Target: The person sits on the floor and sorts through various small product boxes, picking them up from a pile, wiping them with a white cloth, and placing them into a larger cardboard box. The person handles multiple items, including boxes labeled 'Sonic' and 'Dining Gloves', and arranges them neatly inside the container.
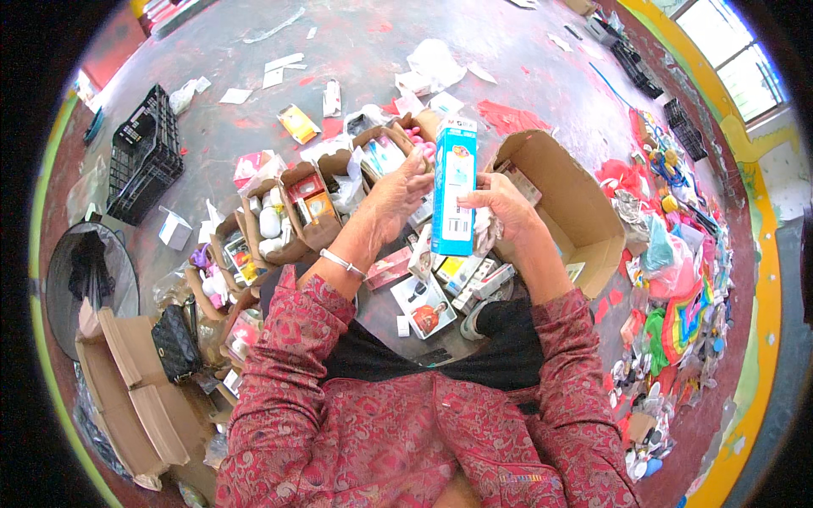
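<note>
A tall blue-and-white carton (455,199) stands upright in front of me, above the small boxes on the floor. My right hand (501,203) grips it from the right, thumb across its front and the other fingers partly hidden behind. At its left side is my left hand (398,196), fingers stretched out; I cannot tell whether it touches the carton. Below lie several small boxes, among them a white one with a red picture (423,306) and a pink one (389,267). To the right of my right hand sits a large open cardboard box (584,224).
A row of open cardboard boxes (312,203) with sorted goods curves round on the left. Beyond them are a black plastic crate (146,157) and a dark round mesh bin (91,275). A long heap of mixed colourful items (669,279) runs along the right wall. Paper scraps litter the floor ahead.
</note>
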Demonstrator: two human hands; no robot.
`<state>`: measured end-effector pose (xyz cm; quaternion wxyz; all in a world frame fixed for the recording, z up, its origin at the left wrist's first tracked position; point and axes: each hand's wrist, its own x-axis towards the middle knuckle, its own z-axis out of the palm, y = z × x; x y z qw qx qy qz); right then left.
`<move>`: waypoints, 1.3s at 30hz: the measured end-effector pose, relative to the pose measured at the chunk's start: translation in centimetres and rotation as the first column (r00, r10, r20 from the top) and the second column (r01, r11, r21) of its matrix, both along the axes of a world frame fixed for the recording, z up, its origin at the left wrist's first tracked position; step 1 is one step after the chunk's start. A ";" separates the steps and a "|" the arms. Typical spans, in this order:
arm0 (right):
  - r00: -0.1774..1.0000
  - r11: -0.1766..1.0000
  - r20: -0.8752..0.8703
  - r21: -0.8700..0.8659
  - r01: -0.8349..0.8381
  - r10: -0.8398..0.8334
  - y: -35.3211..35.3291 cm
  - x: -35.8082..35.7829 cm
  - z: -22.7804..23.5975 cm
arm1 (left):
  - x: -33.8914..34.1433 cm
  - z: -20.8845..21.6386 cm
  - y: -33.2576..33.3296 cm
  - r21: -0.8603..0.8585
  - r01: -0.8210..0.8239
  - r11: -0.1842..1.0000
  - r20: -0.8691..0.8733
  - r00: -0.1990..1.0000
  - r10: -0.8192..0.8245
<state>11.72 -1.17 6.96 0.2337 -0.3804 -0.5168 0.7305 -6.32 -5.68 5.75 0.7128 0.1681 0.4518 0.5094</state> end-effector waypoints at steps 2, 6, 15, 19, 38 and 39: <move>0.999 0.997 -0.006 -0.056 0.046 -0.047 -0.4 -0.8 0.4 | 0.7 -0.1 -0.4 0.181 0.127 0.975 0.188 0.969 -0.161; 0.995 0.996 0.045 0.007 0.089 -0.089 -1.8 -1.9 1.3 | 1.7 -0.7 -1.0 0.206 0.135 0.969 0.394 0.895 -0.208; 0.966 0.963 0.084 0.137 0.234 -0.247 0.2 1.4 1.5 | 2.5 -0.2 0.9 0.173 0.160 0.972 0.467 0.856 -0.224; 0.718 0.476 -0.086 0.694 0.540 -0.690 -0.5 2.1 4.3 | 3.6 -0.6 1.3 0.245 0.181 0.952 0.170 0.959 -0.226; 0.792 0.714 -0.270 0.343 0.611 -0.548 3.0 4.4 3.8 | 3.6 0.9 -3.9 0.238 0.511 0.826 0.082 0.837 -0.542; 0.846 0.778 -0.296 0.340 0.528 -0.444 2.3 3.4 4.0 | 3.7 0.9 -3.9 0.256 0.507 0.823 0.086 0.836 -0.542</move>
